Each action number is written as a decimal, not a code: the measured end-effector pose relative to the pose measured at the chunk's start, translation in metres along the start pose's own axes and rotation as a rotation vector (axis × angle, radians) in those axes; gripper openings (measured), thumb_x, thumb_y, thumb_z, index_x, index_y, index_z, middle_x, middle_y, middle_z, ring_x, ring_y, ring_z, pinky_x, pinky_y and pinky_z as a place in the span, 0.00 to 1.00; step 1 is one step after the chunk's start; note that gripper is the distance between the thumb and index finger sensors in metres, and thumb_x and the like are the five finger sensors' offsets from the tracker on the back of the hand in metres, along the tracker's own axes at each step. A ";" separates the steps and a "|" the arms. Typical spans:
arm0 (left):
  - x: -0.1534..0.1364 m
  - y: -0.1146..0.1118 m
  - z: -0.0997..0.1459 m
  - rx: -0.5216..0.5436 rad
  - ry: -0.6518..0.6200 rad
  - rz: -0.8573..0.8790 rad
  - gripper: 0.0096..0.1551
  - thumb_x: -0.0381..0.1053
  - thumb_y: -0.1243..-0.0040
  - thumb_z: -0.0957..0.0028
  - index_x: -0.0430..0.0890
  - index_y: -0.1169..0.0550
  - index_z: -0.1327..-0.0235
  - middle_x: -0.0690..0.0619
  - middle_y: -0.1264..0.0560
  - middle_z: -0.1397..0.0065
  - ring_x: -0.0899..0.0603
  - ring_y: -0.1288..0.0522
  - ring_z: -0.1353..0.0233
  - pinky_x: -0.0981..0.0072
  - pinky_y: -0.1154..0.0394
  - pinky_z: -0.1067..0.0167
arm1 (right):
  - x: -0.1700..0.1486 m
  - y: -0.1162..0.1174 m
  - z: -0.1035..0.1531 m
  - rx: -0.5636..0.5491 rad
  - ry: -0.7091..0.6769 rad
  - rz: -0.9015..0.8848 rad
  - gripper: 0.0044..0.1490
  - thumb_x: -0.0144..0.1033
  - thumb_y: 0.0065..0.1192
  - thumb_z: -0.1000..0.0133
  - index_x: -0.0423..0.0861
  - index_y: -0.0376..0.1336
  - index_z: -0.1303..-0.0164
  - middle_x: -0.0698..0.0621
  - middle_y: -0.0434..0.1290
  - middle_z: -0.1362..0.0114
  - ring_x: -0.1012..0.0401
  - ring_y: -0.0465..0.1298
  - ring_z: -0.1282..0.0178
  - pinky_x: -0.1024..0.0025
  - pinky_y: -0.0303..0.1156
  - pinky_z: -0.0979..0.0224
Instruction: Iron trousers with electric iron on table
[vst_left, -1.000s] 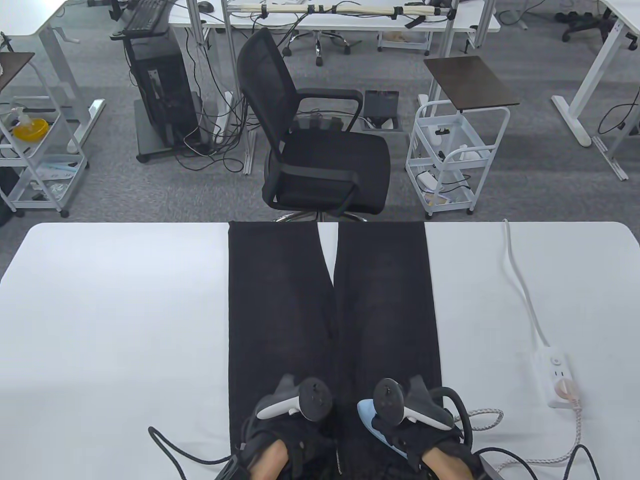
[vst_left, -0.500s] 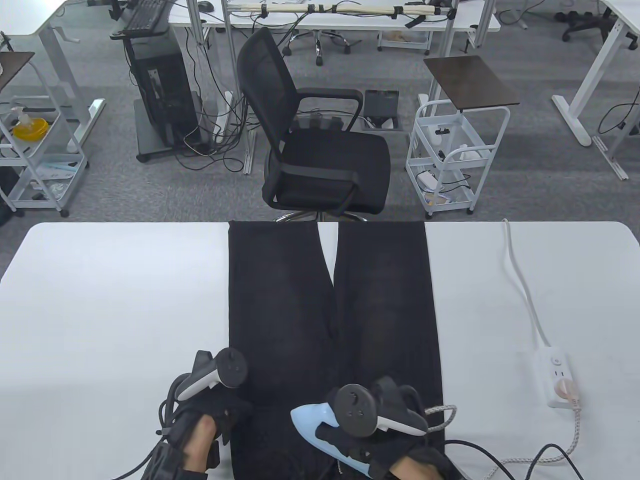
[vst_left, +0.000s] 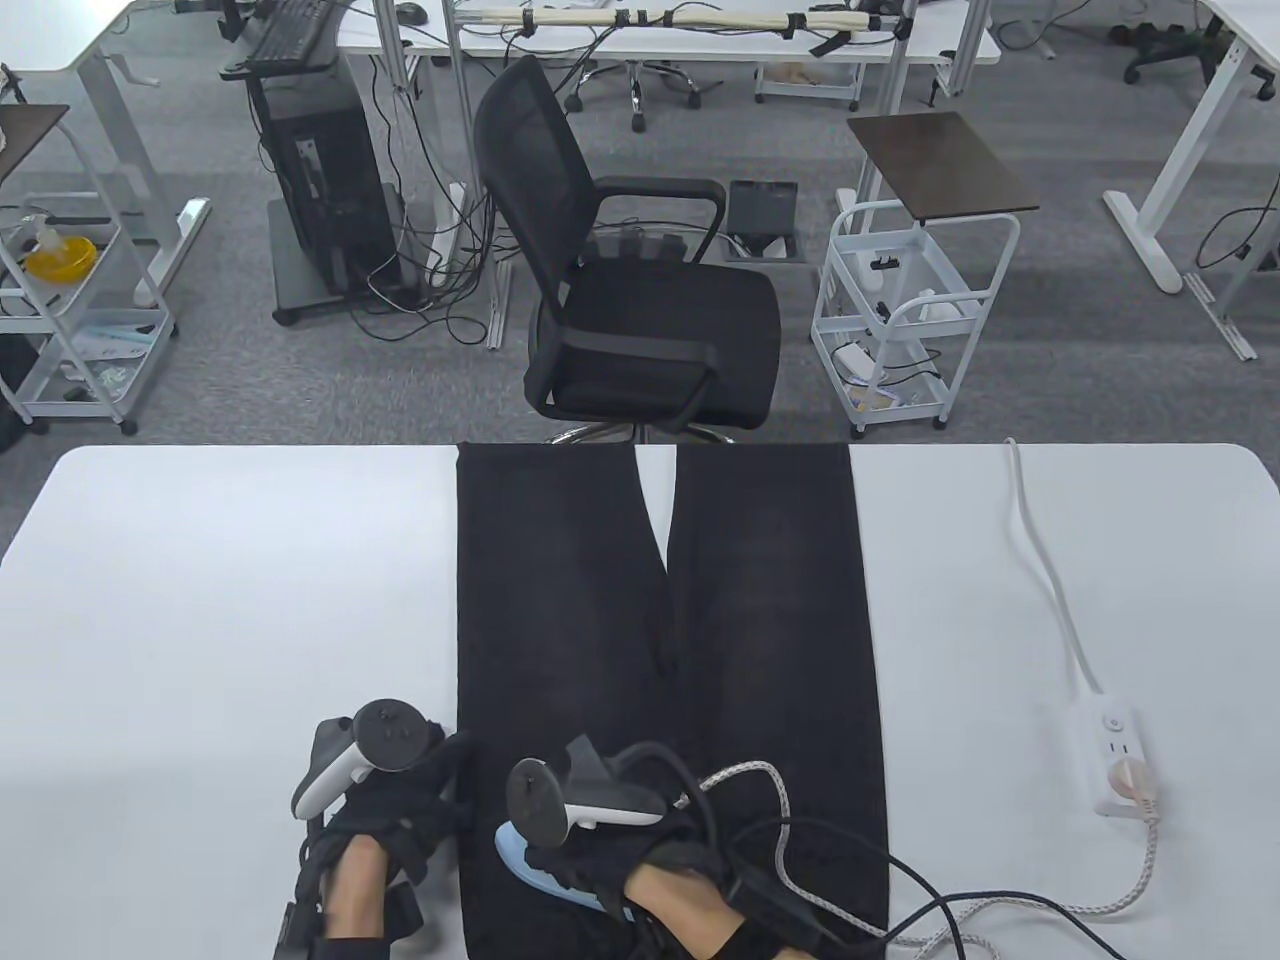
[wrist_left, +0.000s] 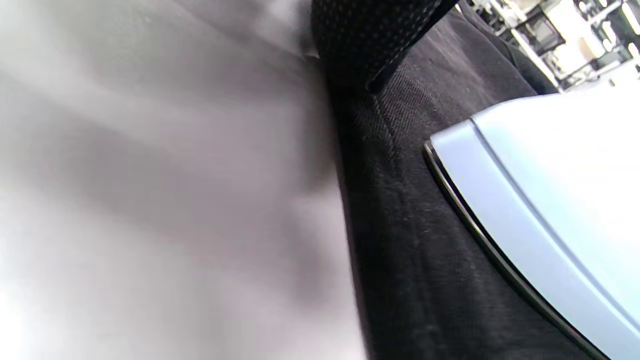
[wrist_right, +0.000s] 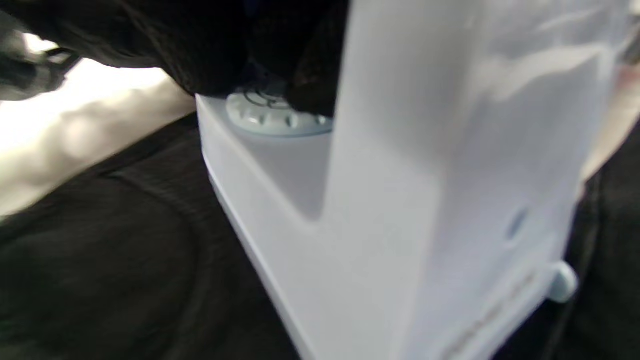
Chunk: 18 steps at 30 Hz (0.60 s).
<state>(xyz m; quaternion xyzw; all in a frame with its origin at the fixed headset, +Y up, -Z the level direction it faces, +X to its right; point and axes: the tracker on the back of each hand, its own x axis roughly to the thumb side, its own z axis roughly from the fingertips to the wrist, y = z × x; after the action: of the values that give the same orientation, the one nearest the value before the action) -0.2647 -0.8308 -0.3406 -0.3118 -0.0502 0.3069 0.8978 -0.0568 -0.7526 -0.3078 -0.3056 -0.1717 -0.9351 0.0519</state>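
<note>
Office floor, grey carpet; black mesh chair (vst_left: 640, 290) at 12 o'clock behind a white, matte, round-cornered table (vst_left: 220, 600).

Trousers (vst_left: 760, 600): black, fine twill weave, laid flat down the table centre, legs toward 12 o'clock with a narrow V gap between them, waist end at 6 o'clock. Left wrist view shows a stitched seam near the left edge.

Iron (vst_left: 530, 862): pale blue smooth plastic, pointed nose, thin dark line along the soleplate edge. Sits flat on the left leg at 6 o'clock, nose toward 10 o'clock. Right wrist view: ribbed round dial under the handle.

Right hand (vst_left: 620, 850): black glove, fingers wrapped round the iron's handle, wrist crossing the trousers from 5 o'clock. Braided cord (vst_left: 1050, 905) loops off toward a white power strip (vst_left: 1115, 755) at 3 o'clock.

Left hand (vst_left: 400, 810): at 7 o'clock, over the trousers' left edge, just beside the iron. One fingertip (wrist_left: 365, 45) presses the fabric edge; whether the other fingers are curled I cannot tell.
</note>
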 end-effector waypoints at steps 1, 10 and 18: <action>0.000 0.000 0.000 -0.001 -0.002 0.009 0.49 0.43 0.35 0.35 0.48 0.54 0.13 0.42 0.71 0.15 0.28 0.79 0.24 0.22 0.74 0.41 | -0.002 -0.001 -0.006 -0.017 0.011 0.004 0.38 0.54 0.63 0.36 0.36 0.58 0.30 0.57 0.78 0.55 0.65 0.82 0.65 0.53 0.81 0.51; 0.002 0.000 0.000 -0.005 0.005 -0.016 0.50 0.43 0.36 0.34 0.47 0.55 0.13 0.40 0.72 0.15 0.27 0.79 0.24 0.20 0.73 0.42 | -0.035 -0.021 -0.064 -0.073 0.171 -0.011 0.37 0.54 0.61 0.36 0.36 0.58 0.32 0.58 0.78 0.56 0.65 0.82 0.65 0.54 0.81 0.51; 0.007 -0.001 0.000 -0.014 0.011 -0.041 0.50 0.44 0.37 0.33 0.46 0.56 0.13 0.39 0.72 0.15 0.26 0.78 0.24 0.18 0.71 0.41 | -0.083 -0.026 -0.086 -0.096 0.441 -0.132 0.39 0.53 0.62 0.36 0.36 0.57 0.29 0.58 0.77 0.56 0.65 0.81 0.67 0.53 0.81 0.53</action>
<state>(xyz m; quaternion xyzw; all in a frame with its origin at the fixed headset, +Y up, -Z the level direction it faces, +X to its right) -0.2584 -0.8275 -0.3402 -0.3187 -0.0539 0.2862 0.9020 -0.0429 -0.7591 -0.4295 -0.0839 -0.1310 -0.9877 0.0123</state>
